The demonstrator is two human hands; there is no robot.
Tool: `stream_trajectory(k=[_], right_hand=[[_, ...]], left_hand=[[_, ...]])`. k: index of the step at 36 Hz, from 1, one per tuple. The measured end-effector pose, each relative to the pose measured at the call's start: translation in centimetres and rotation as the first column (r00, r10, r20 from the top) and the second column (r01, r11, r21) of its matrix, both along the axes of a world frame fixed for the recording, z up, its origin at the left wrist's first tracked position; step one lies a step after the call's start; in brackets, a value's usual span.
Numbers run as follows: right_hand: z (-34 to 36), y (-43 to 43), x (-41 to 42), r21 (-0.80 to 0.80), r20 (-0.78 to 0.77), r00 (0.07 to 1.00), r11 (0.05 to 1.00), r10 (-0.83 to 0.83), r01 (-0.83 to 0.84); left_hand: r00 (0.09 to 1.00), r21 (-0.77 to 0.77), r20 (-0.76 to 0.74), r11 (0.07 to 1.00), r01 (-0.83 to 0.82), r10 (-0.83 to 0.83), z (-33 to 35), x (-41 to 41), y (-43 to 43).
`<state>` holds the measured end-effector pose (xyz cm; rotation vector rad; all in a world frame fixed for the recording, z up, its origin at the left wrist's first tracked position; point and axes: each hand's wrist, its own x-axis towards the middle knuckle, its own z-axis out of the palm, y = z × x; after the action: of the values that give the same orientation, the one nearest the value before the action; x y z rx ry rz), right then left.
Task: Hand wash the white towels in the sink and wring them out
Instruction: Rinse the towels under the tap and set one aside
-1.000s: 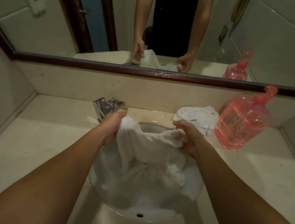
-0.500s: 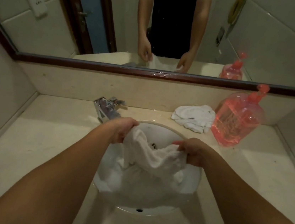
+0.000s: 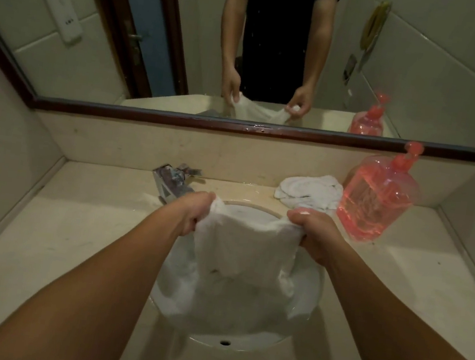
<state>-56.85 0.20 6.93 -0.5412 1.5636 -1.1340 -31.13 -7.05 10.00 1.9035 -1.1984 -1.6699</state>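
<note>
White towel (image 3: pixel 245 249) up over the sink (image 3: pixel 239 346), stretched wide between both hands! The left hand (image 3: pixel 193 214) has its fingers curled tight round the top left corner, the right hand (image 3: pixel 312 234) is bunched round the top right corner, and the cloth hangs between them like a banner, its lower part trailing down into the basin. Down there it meets a pale mass, more cloth or suds, hard to tell in this dim light. Behind the basin, a second towel (image 3: pixel 309 190) lies crumpled on the worktop (image 3: pixel 75 220), just beside the pink soap bottle (image 3: pixel 377 203), and it looks like 1 that is either done or waiting its turn; the pictures don't settle which. The tap (image 3: pixel 173 181) sits at the back left, no stream visible. By my reading we're mid-wash on this towel: it looks wet and heavy, but it's spread flat, not twisted, so the wringing is all to come. The mirror (image 3: pixel 187 39) shows the same 2-handed hold.
</note>
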Motion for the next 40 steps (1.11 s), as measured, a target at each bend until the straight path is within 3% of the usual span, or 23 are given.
stream_trajectory(k=[3, 10, 12, 17, 20, 21, 24, 27, 32, 36, 40], right_hand=[[0.2, -0.1, -0.1, -0.074, -0.107, 0.994, 0.997, -0.02, 0.012], [3.7, -0.3, -0.8, -0.278, -0.097, 0.992, 0.959, -0.082, 0.052], [4.8, -0.3, -1.5, -0.318, -0.222, 0.974, 0.948, -0.043, -0.031], [6.6, -0.9, -3.1, -0.21, -0.594, 0.801, 0.947, 0.073, -0.242], [6.9, -1.7, -3.7, 0.006, -0.804, 0.555, 0.936, 0.215, -0.353], [6.6, -2.1, -3.9, 0.048, -0.834, 0.501, 0.934, 0.232, -0.353], [5.9, -2.9, -3.8, 0.039, -0.872, 0.451, 0.946, 0.19, -0.323], [5.8, -3.2, -3.4, 0.036, -0.909, 0.385, 0.949, 0.161, -0.314], [5.7, -3.0, -3.2, 0.246, -0.912, 0.223, 0.895, 0.343, -0.371], [5.9, -3.2, -2.8, 0.161, -0.865, 0.402, 0.926, 0.299, -0.342], [7.4, -4.3, -1.0, 0.023, -0.846, 0.506, 0.96, 0.167, -0.278]], left_hand=[[0.989, -0.103, -0.108, 0.988, -0.113, 0.102, 0.4, -0.2, 0.0], [0.922, -0.281, -0.312, 0.905, -0.319, 0.228, 4.0, 0.5, -0.5], [0.908, -0.317, -0.347, 0.882, -0.349, 0.234, 5.4, 0.5, -0.5], [0.918, -0.475, -0.315, 0.798, -0.371, 0.239, 7.1, 0.6, -1.3], [0.967, -0.664, -0.175, 0.703, -0.255, 0.186, 7.5, 0.5, -1.4], [0.979, -0.713, -0.118, 0.672, -0.198, 0.163, 7.5, 0.5, -1.5], [0.986, -0.784, 0.001, 0.612, -0.102, 0.165, 7.3, 0.0, -1.8], [0.984, -0.787, 0.029, 0.611, -0.085, 0.174, 7.0, 0.2, -2.1], [0.982, -0.776, 0.097, 0.63, -0.029, 0.164, 6.3, 1.2, -2.2], [0.978, -0.718, 0.088, 0.693, -0.071, 0.191, 6.0, 0.8, -1.9], [0.969, -0.527, 0.013, 0.825, -0.203, 0.247, 7.0, -1.1, -2.0]])
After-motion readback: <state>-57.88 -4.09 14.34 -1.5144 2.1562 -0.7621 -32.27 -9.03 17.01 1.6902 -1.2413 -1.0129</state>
